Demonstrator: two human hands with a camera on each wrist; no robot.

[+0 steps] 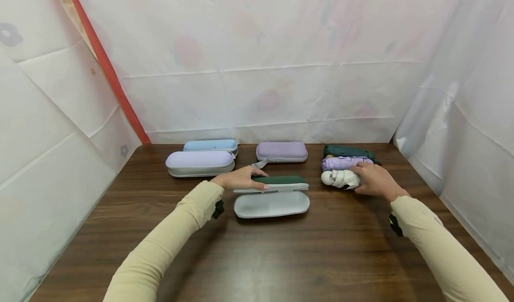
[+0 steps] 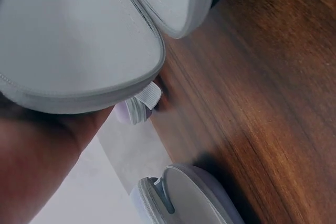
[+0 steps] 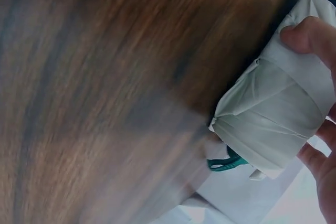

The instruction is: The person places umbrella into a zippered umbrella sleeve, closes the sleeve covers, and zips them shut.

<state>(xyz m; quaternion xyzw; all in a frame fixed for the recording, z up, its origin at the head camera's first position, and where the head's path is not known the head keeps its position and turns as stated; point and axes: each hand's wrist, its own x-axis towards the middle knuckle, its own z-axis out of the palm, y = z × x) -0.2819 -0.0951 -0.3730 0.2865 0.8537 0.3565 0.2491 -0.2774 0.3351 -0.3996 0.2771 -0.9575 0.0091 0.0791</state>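
With the left hand (image 1: 241,178), holding up the lid of an opened, dark green, oblong hard case with pale grey lining (image 1: 271,205), set midway across the dark brown wood-grained counter (image 1: 261,262), towards its far edge; gripping with fingers and thumb curled around the lid. With the right hand (image 1: 375,180), pinching a folded white cloth umbrella with a rounded handle (image 1: 343,178) between thumb and fingers, near the far right corner. Cannot tell whether lifted clear.

Seemingly at an early stage: opened, just one case, with nothing visible in its lower half. Untouched: towards the far left corner, a closed lilac oblong case (image 1: 200,160) before a light blue oblong case (image 1: 209,145); at the far edge's middle, a purple oblong case (image 1: 282,151); beyond the gripped umbrella, a light purple folded umbrella (image 1: 341,163) and a dark green folded umbrella (image 1: 347,151).

Enclosed by white, faintly flowered sheeting (image 1: 249,70), with a red strip (image 1: 104,74) slanting down to the far left corner.
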